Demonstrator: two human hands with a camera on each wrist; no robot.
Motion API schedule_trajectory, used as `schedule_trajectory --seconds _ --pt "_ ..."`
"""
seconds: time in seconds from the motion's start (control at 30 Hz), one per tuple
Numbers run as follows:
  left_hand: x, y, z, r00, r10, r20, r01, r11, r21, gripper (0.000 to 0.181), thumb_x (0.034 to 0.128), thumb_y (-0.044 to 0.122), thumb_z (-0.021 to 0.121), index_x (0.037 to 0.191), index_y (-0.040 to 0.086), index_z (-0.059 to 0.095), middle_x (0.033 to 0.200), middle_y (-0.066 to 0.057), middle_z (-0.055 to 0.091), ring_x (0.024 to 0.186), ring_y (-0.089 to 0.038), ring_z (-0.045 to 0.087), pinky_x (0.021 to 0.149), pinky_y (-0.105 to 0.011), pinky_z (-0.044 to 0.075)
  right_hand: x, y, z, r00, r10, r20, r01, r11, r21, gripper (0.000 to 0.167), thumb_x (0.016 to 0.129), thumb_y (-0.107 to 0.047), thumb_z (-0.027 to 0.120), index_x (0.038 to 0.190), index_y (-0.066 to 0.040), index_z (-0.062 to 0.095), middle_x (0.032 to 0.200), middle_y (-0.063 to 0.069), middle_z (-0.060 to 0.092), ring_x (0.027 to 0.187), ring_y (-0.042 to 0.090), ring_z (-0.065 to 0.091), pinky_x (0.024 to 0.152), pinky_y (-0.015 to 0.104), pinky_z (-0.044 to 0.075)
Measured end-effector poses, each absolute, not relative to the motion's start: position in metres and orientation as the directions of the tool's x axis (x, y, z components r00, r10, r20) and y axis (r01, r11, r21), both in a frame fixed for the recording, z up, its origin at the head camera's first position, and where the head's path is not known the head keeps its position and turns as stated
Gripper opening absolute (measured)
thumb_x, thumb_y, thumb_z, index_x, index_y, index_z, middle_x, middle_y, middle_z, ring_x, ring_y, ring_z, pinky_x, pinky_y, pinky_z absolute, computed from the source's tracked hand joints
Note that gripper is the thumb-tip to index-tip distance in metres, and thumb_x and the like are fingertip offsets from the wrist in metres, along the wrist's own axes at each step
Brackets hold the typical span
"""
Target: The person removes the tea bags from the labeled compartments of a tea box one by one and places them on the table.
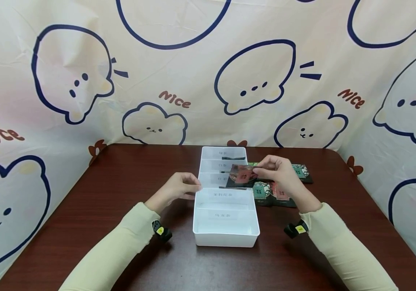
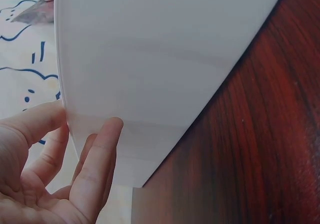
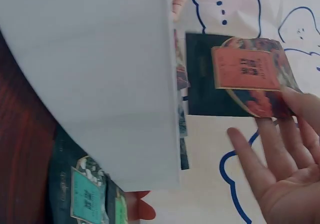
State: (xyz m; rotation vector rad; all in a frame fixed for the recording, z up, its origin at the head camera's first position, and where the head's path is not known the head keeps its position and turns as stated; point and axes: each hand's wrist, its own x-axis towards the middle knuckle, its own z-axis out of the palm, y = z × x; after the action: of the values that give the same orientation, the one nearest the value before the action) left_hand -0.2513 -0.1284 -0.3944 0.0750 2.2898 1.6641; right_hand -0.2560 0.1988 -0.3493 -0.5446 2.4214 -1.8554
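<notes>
A long white divided box [image 1: 226, 239] with labelled compartments stands on the table in the head view. My left hand [image 1: 178, 187] holds its left side, some fingertips at the rim and another finger against the outer wall [image 2: 140, 74]. Between the thumb and fingers of my right hand [image 1: 280, 174] is a dark tea sachet with a red label [image 3: 245, 70], held tilted above the box's right rim. Dark packet edges show inside the three far compartments; the two nearest show only bare white bottoms and labels.
To the right of the box lie more tea sachets, some with green labels [image 1: 261, 191] and one with a red label [image 1: 281, 194]. Another green-labelled sachet [image 1: 301, 171] lies farther back. A printed cloth [image 1: 200, 72] hangs behind the brown table [image 1: 139, 161].
</notes>
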Motion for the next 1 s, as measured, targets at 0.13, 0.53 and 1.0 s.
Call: schedule_trajectory --seconds 0.13,0.53,1.0 --pt "-0.251 -0.128 -0.394 -0.95 0.225 -0.216 -0.136 0.324 0.936 0.015 0.0862 0.01 0.072 0.097 0.002 0.066 0.107 -0.015 0.063 0.088 -0.023 0.065 0.08 -0.046 0.059 -0.255 0.204 -0.342 -0.95 -0.209 0.234 -0.253 0.07 -0.965 0.006 0.088 -0.01 0.071 0.091 -0.014 0.068 0.084 -0.008 0.073 0.077 0.008 0.07 0.072 0.027 0.06" --pt "-0.252 -0.129 -0.396 -0.952 0.223 -0.212 -0.131 0.328 0.935 0.013 0.0859 0.01 0.073 0.095 0.003 0.066 0.106 -0.014 0.063 0.088 -0.023 0.065 0.077 -0.042 0.06 -0.261 0.241 -0.339 -0.976 -0.011 0.22 -0.217 -0.111 -0.97 0.012 0.087 -0.011 0.071 0.098 -0.016 0.072 0.084 -0.007 0.075 0.065 0.005 0.069 0.056 0.018 0.056" --pt "-0.252 -0.128 -0.395 -0.952 0.217 -0.217 -0.135 0.339 0.931 0.013 0.0866 0.01 0.072 0.095 0.002 0.066 0.108 -0.015 0.062 0.088 -0.023 0.066 0.079 -0.043 0.059 -0.278 0.308 -0.368 -0.983 0.168 0.074 -0.081 -0.031 -0.996 0.026 0.082 -0.02 0.077 0.106 -0.014 0.069 0.079 -0.011 0.073 0.062 0.003 0.066 0.052 0.017 0.054"
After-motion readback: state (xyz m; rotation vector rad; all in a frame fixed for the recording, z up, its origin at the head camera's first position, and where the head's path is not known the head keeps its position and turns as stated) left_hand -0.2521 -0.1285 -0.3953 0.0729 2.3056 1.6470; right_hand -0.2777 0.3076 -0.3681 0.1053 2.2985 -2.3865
